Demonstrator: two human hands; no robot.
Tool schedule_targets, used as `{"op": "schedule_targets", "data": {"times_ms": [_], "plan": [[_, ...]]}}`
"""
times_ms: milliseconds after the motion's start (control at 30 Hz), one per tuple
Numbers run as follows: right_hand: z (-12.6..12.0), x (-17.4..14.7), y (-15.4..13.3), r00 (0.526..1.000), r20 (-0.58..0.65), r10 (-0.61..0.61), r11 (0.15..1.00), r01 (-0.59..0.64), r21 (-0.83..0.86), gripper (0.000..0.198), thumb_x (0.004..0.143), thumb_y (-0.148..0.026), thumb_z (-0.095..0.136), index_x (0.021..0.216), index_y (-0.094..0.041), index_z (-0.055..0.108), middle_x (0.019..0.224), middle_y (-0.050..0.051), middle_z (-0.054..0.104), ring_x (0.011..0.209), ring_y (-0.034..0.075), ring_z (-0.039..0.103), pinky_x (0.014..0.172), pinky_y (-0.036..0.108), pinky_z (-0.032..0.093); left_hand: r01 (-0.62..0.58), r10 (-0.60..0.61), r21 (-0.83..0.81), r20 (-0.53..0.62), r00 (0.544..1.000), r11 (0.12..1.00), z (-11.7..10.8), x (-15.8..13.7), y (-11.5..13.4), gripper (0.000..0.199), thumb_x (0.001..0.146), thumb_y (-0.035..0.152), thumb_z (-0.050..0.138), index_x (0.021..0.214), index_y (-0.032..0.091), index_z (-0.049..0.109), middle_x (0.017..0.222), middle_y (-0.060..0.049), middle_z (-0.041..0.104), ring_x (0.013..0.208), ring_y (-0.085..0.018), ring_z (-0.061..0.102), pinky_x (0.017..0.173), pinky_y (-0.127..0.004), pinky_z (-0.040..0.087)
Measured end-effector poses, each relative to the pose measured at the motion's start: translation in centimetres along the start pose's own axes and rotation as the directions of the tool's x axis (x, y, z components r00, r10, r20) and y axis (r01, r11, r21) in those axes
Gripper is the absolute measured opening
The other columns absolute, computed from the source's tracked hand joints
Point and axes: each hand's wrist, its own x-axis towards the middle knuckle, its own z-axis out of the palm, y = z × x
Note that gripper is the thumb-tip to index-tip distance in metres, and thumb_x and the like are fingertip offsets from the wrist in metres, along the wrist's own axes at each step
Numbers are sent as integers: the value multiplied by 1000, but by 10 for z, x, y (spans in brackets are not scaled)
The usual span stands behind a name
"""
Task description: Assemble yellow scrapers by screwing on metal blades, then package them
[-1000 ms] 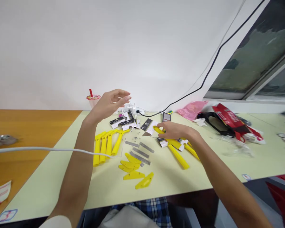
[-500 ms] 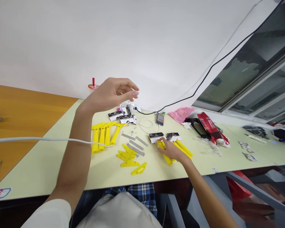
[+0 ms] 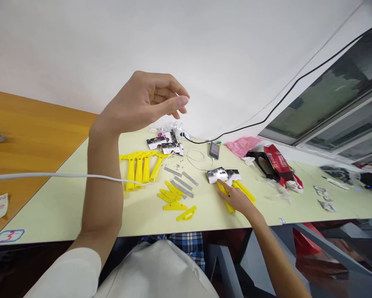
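My left hand (image 3: pixel 154 99) is raised in front of the wall, fingers loosely curled and apart, with nothing in it. Over on the right of the table, my right hand (image 3: pixel 237 198) grips the yellow handle of a scraper (image 3: pixel 229 205) whose head is covered by a black-and-white card (image 3: pixel 217 175). Beside it lie other yellow handles (image 3: pixel 245 191) with a similar card (image 3: pixel 233 175). Several yellow T-shaped handles (image 3: pixel 138 171) stand in a row left of centre. Between the two groups lie grey metal blades (image 3: pixel 182 182) and loose yellow plates (image 3: pixel 175 205).
Tiny screws (image 3: pixel 178 166) are scattered behind the blades. At the back are more cards (image 3: pixel 171 148), a phone-like device (image 3: pixel 214 150) on a white cable and a pink bag (image 3: pixel 243 145). A red bag (image 3: pixel 277 161) stands farther right. A white cord (image 3: pixel 61 175) crosses before my left forearm.
My left hand has risen. My right hand stays on the scraper, whose card now catches the light at a different tilt. The view has shifted slightly.
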Motion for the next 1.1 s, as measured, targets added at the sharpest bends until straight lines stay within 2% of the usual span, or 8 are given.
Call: {"op": "schedule_targets", "data": {"times_ms": [267,433,533,733,833,933,1000,1100], "plan": [[-7,4,12,990,-130,63,996,-70,-53,63,115,-54,41,168,-22,49,130,20,77,123,38,74,92,44,57,-43,43,5,-5,999,999,-4,1,-8,12,104,32,77,104,20,79,95,-5,83,93,-20,82,82,-34,68],[-24,1,-21,951,-289,-114,990,134,51,49,112,-54,52,150,-26,63,127,12,80,109,30,77,86,37,55,-12,11,27,24,1000,1000,-4,2,-16,25,104,41,77,111,17,78,100,-9,84,93,-20,81,83,-33,68],[-37,30,-29,956,-267,-120,981,155,117,42,112,-51,53,142,-26,68,123,9,82,112,27,76,90,35,54,6,-8,33,35,999,999,-3,1,-14,24,104,39,77,112,16,78,100,-8,83,95,-21,81,84,-34,68],[-46,130,1,979,-198,42,990,-15,138,66,107,-57,57,161,-18,54,114,15,85,120,36,73,94,42,55,14,-14,-19,-14,1000,1000,2,6,-6,17,103,33,76,104,17,81,94,-8,82,87,-22,82,73,-30,67],[-40,164,14,988,-151,43,989,-20,148,78,104,-65,61,166,-19,51,126,17,82,128,37,71,100,44,55,55,-56,-57,-24,998,997,6,13,-36,30,103,48,74,106,18,81,97,-11,83,83,-22,81,64,-28,63],[-29,184,21,992,-124,22,985,-1,171,82,103,-67,61,169,-19,50,145,19,75,134,37,70,106,44,54,141,-146,45,132,980,989,4,6,-92,35,102,53,70,102,20,80,92,-11,83,75,-21,77,66,-32,62],[-22,193,24,993,-118,18,982,5,189,84,104,-68,59,170,-18,49,153,21,70,138,37,68,109,43,52,256,-315,277,197,928,926,-4,-13,-126,34,100,54,68,98,21,78,89,-10,82,74,-23,75,70,-36,61],[-12,203,29,993,-118,16,976,10,216,85,103,-71,57,169,-18,50,156,22,68,141,38,66,109,44,52,419,-552,545,97,828,726,-16,-60,-152,38,98,56,64,109,21,75,105,-12,81,95,-29,77,81,-39,60]]}}
